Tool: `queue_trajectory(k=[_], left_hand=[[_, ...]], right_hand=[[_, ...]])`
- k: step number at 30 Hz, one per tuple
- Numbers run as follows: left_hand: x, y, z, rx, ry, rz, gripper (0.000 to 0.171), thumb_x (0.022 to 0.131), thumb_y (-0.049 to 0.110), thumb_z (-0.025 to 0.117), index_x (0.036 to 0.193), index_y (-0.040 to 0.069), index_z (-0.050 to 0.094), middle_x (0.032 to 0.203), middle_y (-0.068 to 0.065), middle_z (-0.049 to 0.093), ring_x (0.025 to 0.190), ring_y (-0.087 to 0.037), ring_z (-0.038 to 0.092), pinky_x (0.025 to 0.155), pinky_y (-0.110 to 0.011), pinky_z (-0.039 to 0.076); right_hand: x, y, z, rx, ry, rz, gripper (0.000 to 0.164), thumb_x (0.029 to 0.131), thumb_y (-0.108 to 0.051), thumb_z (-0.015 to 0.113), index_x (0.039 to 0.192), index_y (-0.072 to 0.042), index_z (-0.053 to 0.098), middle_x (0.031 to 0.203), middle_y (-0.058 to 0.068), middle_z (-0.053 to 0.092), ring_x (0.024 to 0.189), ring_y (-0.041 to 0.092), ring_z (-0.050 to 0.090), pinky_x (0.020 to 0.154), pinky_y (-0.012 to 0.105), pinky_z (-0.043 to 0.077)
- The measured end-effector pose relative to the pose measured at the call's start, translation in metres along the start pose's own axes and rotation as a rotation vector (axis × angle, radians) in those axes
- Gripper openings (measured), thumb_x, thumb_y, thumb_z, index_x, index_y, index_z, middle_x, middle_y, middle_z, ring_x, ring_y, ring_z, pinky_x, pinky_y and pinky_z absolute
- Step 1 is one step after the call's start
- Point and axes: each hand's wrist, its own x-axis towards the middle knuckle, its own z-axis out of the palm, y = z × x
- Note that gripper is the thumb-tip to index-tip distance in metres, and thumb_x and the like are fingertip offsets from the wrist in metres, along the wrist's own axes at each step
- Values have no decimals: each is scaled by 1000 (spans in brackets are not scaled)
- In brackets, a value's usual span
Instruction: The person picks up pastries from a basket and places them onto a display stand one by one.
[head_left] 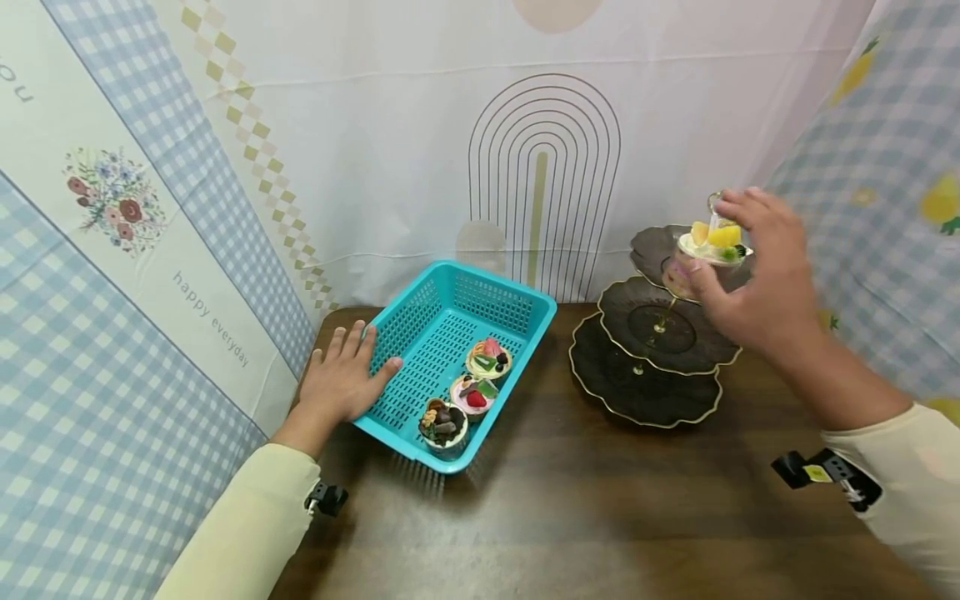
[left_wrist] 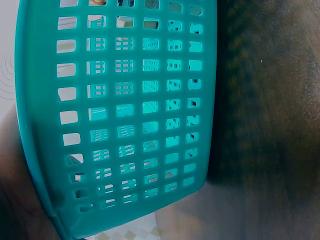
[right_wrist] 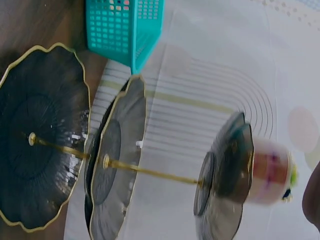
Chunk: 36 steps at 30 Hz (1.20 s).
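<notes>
A dessert cup (head_left: 708,250) topped with cream and yellow fruit is at the top plate of a three-tier stand (head_left: 637,392). Around the cup my right hand (head_left: 772,275) spreads its fingers and thumb. In the right wrist view a narrow gap shows between the skin and the cup (right_wrist: 270,172), whose base is hidden by the plate's edge. My left hand (head_left: 337,375), fingers spread, rests on the left rim of a turquoise basket (head_left: 450,267). Three decorated cups, one with chocolate pieces (head_left: 444,425), stand along the basket's right side.
Basket and stand share a dark wooden table (head_left: 570,517), the stand to the right. A white printed cloth (head_left: 375,167) hangs behind them. Checked blue cloth borders the left and right sides. The stand's dark plates have wavy gold rims.
</notes>
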Motion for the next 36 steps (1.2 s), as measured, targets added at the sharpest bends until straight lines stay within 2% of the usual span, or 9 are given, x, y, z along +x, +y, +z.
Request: queue_trajectory(k=[4, 8, 11, 14, 17, 21, 28, 36], left_hand=[[0, 0, 0, 1, 1, 2, 102, 94, 82, 5, 165, 8, 1, 171, -15, -4, 154, -43, -6, 117, -71, 0], [0, -1, 0, 2, -2, 4, 103, 94, 82, 5, 166, 9, 1, 171, -15, -4, 154, -43, -6, 117, -71, 0], [0, -1, -1, 2, -6, 5, 103, 94, 83, 5, 166, 9, 1, 171, -15, -4, 154, -43, -6, 117, -71, 0], [0, -2, -1, 2, -9, 6, 103, 94, 83, 6, 166, 9, 1, 171, -15, -4, 154, -43, -6, 117, -71, 0], [0, -3, -1, 1, -11, 8, 103, 94, 83, 6, 166, 9, 1, 171, -15, -4, 154, -43, -6, 117, -71, 0], [0, -4, -1, 1, -12, 11, 103, 94, 82, 5, 166, 9, 1, 171, -15, -4, 154, -43, -6, 117, -71, 0], [2, 0, 0, 6, -14, -4, 100, 96, 81, 8, 166, 9, 1, 171, -15, -5, 154, -42, -6, 117, -70, 0], [4, 4, 2, 17, -13, -26, 98, 97, 80, 8, 166, 10, 0, 171, -14, -5, 154, -42, -6, 117, -71, 0]], right_hand=[[0, -9, 17, -21, -39, -182, 64, 90, -39, 58, 128, 13, 60, 133, 30, 60, 134, 47, 46, 118, 49, 27], [-1, -19, 30, -33, -188, -259, 62, 92, -37, 58, 135, 8, 57, 139, 26, 57, 136, 44, 45, 119, 47, 29], [-1, -27, 39, -25, -329, -235, 60, 90, -25, 66, 141, 4, 54, 144, 22, 54, 137, 42, 44, 116, 49, 33], [-1, -36, 50, -24, -461, -173, 63, 88, -19, 75, 143, 0, 53, 144, 21, 53, 135, 40, 46, 109, 56, 40], [-1, -44, 61, -38, -613, -100, 64, 91, -23, 77, 146, -4, 51, 145, 21, 51, 136, 39, 47, 105, 60, 43], [-5, -50, 78, -43, -781, -11, 65, 96, -33, 73, 150, -8, 48, 149, 20, 48, 138, 37, 45, 107, 59, 42], [-13, -38, 113, -9, -891, 36, 72, 96, -42, 72, 153, -7, 45, 150, 20, 48, 139, 37, 44, 107, 57, 44], [-20, -25, 155, 59, -1007, 88, 76, 97, -45, 69, 155, -4, 42, 151, 20, 48, 140, 39, 43, 108, 57, 42]])
